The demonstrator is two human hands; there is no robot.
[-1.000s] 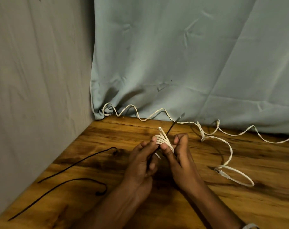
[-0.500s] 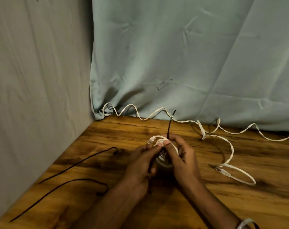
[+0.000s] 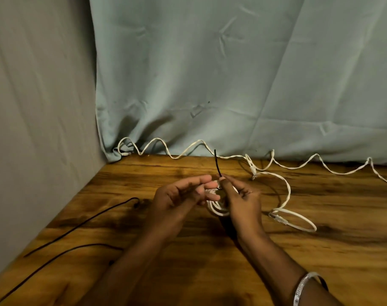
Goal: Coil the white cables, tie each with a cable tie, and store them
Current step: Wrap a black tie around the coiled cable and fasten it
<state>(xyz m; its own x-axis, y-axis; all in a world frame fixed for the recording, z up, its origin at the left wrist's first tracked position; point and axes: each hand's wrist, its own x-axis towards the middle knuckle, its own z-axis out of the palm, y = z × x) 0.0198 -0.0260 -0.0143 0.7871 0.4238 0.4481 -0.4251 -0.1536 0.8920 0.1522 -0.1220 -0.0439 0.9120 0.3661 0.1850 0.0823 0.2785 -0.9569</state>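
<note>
A small coil of white cable (image 3: 216, 208) hangs between my two hands above the wooden table (image 3: 298, 250). My right hand (image 3: 243, 197) grips the coil and pinches a black cable tie (image 3: 217, 163) whose free end sticks straight up. My left hand (image 3: 179, 195) is just left of the coil, fingers spread and loosened; whether its fingertips touch the coil is hidden. A second long white cable (image 3: 287, 188) lies uncoiled along the back edge and loops down to the right, ending in a clear plug (image 3: 278, 219).
Two spare black cable ties (image 3: 82, 226) (image 3: 55, 259) lie on the table at the left. A grey wall (image 3: 37, 129) closes the left side and a pale blue curtain (image 3: 232, 74) hangs behind the table. A silver bangle (image 3: 303, 286) is on my right wrist.
The coil has dropped lower between my hands. My left hand has opened and slid a little left off the coil. The tie's free end now points straight up from my right fingers.
</note>
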